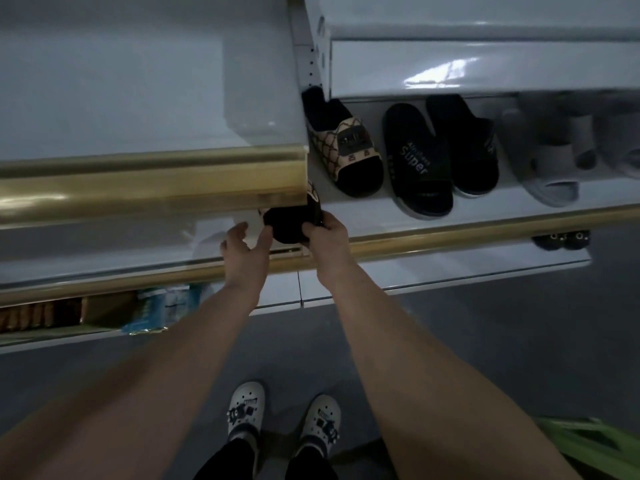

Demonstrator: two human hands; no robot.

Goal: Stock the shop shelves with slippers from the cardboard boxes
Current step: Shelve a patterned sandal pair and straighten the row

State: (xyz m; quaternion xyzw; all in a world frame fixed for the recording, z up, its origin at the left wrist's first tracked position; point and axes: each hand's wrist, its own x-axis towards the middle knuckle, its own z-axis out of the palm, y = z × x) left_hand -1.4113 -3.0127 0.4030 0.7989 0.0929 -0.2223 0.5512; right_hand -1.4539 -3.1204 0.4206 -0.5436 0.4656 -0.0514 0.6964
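Right hand grips the near end of the black slipper, fingers curled over its edge. Left hand is spread and holds nothing, thumb just beside the sole. The slipper is at the front of the shelf, far end hidden under the gold rail. I judge it light, soft and bendy. I'd hold it by the sole edges, not the strap. Its matching slipper sits shelved nearby.

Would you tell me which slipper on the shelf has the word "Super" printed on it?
The black slipper second from the left, between the beige patterned slipper and a plainer dark slipper; it alone shows white "Super" lettering across its strap.
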